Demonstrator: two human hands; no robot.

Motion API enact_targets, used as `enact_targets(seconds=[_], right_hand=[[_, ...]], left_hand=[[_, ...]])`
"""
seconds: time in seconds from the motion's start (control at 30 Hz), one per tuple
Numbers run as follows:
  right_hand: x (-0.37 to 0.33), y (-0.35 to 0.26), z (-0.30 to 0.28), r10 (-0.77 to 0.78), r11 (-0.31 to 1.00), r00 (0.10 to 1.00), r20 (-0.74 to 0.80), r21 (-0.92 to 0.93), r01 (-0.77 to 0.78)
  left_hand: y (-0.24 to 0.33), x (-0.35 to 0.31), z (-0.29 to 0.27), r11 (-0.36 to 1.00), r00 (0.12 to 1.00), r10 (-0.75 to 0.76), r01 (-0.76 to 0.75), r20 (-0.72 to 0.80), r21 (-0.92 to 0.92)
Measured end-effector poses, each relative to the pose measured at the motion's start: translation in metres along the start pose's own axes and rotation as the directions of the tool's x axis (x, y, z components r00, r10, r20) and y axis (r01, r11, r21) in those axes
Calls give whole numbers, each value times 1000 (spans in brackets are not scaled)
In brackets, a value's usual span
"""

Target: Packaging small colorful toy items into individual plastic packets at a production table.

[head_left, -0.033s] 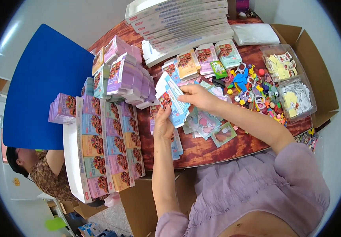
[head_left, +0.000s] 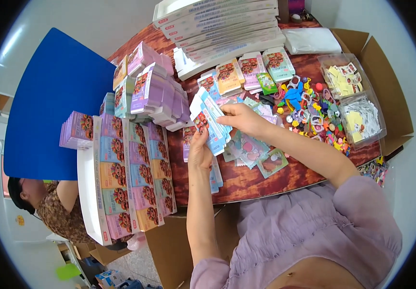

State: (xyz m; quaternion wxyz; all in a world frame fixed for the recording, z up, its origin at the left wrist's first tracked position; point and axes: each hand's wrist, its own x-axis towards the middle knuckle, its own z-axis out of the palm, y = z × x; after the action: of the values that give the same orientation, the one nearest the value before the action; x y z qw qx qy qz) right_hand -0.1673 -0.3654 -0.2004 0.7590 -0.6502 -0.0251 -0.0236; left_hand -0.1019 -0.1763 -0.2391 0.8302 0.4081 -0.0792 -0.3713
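Saw no clear change from the preceding view: kept the flat blue cartons (head_left: 215, 139) fanned out over the table (head_left: 239, 188), just left of the loose cards (head_left: 272, 164). Judged from that as mid-handling, with nothing visibly finished or set aside. Clasped the fan's lower left with the left hand (head_left: 200, 151), thumb across the front, forearm nearly upright. Pinched the right edges with the right hand (head_left: 240, 117), fingers curled, forearm slanted; could not tell how firmly.
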Motion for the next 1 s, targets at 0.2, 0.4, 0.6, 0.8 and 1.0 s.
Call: enact_targets(seconds=[0.2,0.4,0.6,0.8,1.0], right_hand=[[-39,-2,16,141,968,989,-55,216,-126],[-68,-15,34,115,989,991,-75,103,-107],[-80,6,40,105,993,994,-20,64,-103],[-42,23,23,74,997,982,-175,-19,-79],[118,66,-35,150,975,843,-517,-62,-211]], left_hand=[[-25,-31,2,985,996,67,-76,-62,-154],[-50,-60,-8,955,985,116,-147,-130,-259],[-59,-86,-1,939,983,158,-178,-91,-294],[-56,-107,-9,926,926,273,-326,-260,-188],[-32,-138,-11,990,908,143,-133,-395,53]])
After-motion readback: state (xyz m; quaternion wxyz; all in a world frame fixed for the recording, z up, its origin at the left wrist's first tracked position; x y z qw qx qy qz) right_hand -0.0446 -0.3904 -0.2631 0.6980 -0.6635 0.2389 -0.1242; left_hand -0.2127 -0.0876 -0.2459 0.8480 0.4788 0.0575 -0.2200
